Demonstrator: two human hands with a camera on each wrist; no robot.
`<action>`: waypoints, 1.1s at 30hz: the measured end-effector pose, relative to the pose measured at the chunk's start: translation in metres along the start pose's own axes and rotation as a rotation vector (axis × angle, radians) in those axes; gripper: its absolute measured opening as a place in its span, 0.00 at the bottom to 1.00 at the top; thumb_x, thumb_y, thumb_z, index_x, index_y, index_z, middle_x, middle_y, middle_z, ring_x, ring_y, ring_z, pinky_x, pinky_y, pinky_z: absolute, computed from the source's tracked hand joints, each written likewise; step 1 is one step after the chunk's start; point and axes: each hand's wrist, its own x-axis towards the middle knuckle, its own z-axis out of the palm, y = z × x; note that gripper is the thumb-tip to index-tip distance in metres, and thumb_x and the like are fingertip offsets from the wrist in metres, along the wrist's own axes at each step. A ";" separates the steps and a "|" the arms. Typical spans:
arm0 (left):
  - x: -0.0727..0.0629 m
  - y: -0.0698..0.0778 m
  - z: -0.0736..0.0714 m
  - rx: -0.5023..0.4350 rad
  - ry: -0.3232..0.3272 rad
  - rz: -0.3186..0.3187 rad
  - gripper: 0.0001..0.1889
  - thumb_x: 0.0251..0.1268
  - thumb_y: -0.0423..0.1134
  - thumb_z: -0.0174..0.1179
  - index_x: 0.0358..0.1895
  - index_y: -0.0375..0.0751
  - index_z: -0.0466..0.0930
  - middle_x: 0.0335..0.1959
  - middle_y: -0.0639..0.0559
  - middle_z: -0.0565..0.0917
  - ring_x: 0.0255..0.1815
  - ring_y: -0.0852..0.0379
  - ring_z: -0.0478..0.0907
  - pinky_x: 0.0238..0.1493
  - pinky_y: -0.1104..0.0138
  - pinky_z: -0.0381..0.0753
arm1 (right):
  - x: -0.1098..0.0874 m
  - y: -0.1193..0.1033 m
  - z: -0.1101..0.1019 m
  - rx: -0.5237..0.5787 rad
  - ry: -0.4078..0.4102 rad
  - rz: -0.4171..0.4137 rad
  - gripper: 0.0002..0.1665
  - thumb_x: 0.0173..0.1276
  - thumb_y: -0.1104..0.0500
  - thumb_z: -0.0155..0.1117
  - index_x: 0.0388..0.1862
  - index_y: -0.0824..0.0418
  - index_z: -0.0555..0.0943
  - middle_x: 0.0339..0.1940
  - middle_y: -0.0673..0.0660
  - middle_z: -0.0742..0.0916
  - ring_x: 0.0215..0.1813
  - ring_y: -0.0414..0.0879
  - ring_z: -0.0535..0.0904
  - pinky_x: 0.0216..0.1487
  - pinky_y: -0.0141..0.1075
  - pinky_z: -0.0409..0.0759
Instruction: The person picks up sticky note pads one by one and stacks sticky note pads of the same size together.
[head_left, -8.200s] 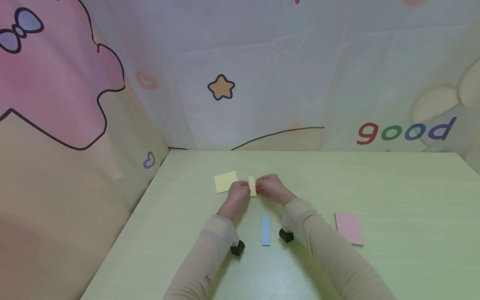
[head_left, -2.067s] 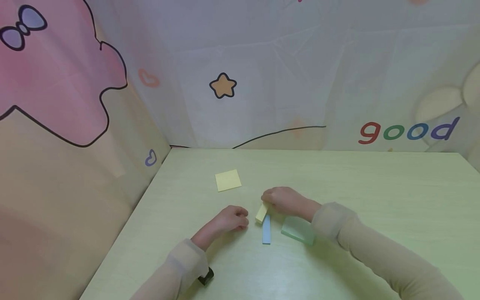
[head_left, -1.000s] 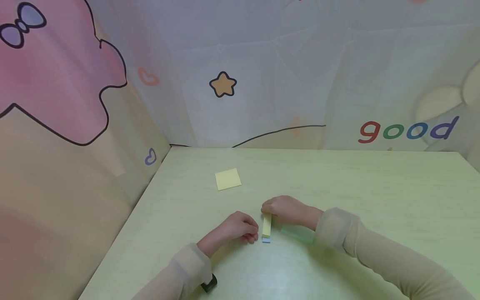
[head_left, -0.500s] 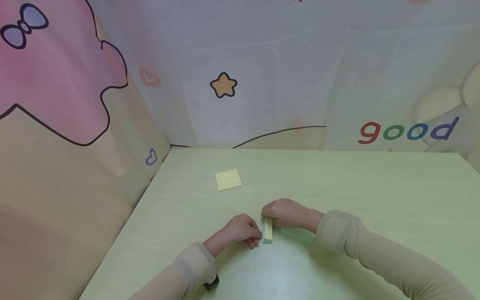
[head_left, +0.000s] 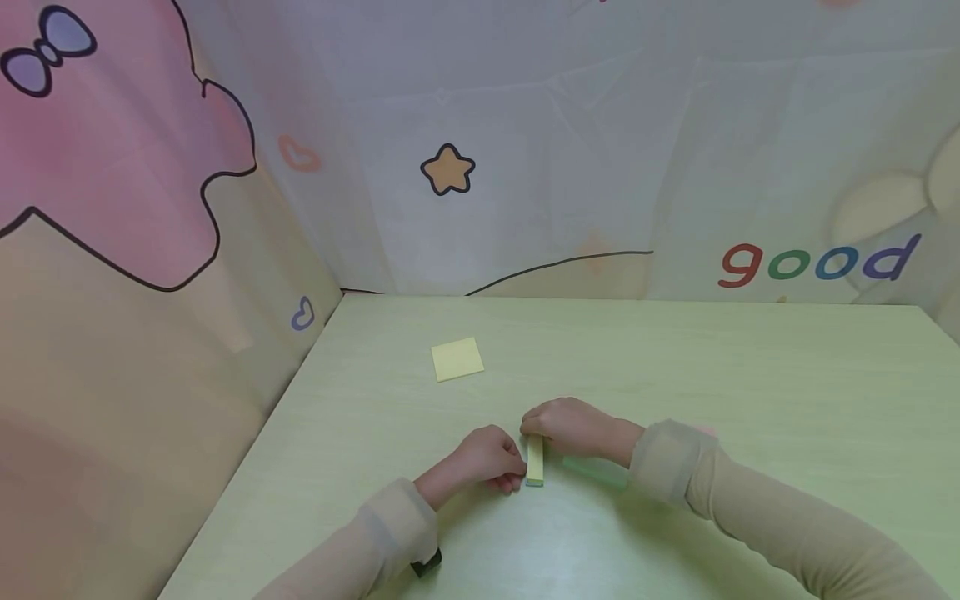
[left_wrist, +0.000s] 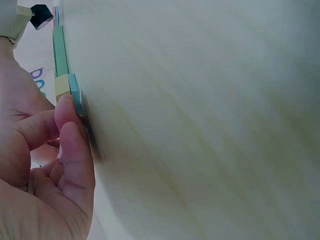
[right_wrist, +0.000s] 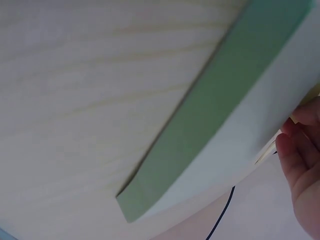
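A narrow yellow sticky-note pad (head_left: 535,460) lies lengthwise over a narrow blue sticky-note pad (left_wrist: 74,90), whose edge peeks out beneath it. My right hand (head_left: 572,423) pinches the far end of the yellow pad from above; its fingertips hide that end. On the left side, my left hand (head_left: 486,457) has its thumb and fingers curled together right at the near end of the two pads. Seen from the left wrist, its fingertips (left_wrist: 66,112) pinch at the blue pad's edge and cover part of both pads.
A green sticky-note pad (head_left: 596,472) lies just right of the strips, partly under my right forearm. A square yellow pad (head_left: 457,359) rests farther back. Behind my right sleeve a corner of a pink pad (head_left: 707,431) shows. A printed cloth (head_left: 555,167) stands behind the table.
The narrow yellow pad has come from farther back, turned and been laid over the blue one, now lined up with it. My left hand has moved in to the pads. The green pad has appeared.
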 end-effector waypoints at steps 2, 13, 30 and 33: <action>0.000 0.000 0.000 0.000 0.000 0.001 0.09 0.52 0.33 0.57 0.17 0.37 0.77 0.10 0.53 0.78 0.11 0.63 0.72 0.16 0.72 0.73 | 0.000 0.000 0.000 -0.004 0.008 -0.003 0.18 0.45 0.77 0.53 0.28 0.57 0.78 0.28 0.44 0.81 0.30 0.35 0.75 0.32 0.25 0.74; 0.000 0.000 0.000 0.022 -0.019 0.014 0.09 0.52 0.31 0.54 0.17 0.37 0.78 0.12 0.53 0.78 0.12 0.63 0.73 0.16 0.73 0.72 | -0.003 -0.003 -0.001 -0.084 0.051 -0.040 0.19 0.44 0.77 0.56 0.32 0.58 0.79 0.34 0.47 0.84 0.37 0.39 0.80 0.37 0.29 0.78; -0.001 0.002 -0.009 -0.156 0.111 0.109 0.18 0.58 0.31 0.50 0.52 0.29 0.71 0.43 0.42 0.80 0.40 0.53 0.77 0.38 0.65 0.77 | -0.006 -0.016 -0.036 1.018 0.039 0.840 0.22 0.60 0.68 0.45 0.53 0.76 0.69 0.44 0.67 0.80 0.37 0.47 0.79 0.42 0.39 0.79; -0.003 0.004 -0.009 -0.266 0.086 0.092 0.21 0.59 0.29 0.48 0.56 0.26 0.66 0.53 0.36 0.74 0.52 0.46 0.73 0.49 0.59 0.75 | -0.008 -0.017 -0.038 1.207 0.034 0.922 0.23 0.61 0.67 0.44 0.54 0.77 0.67 0.42 0.67 0.80 0.32 0.43 0.77 0.43 0.39 0.79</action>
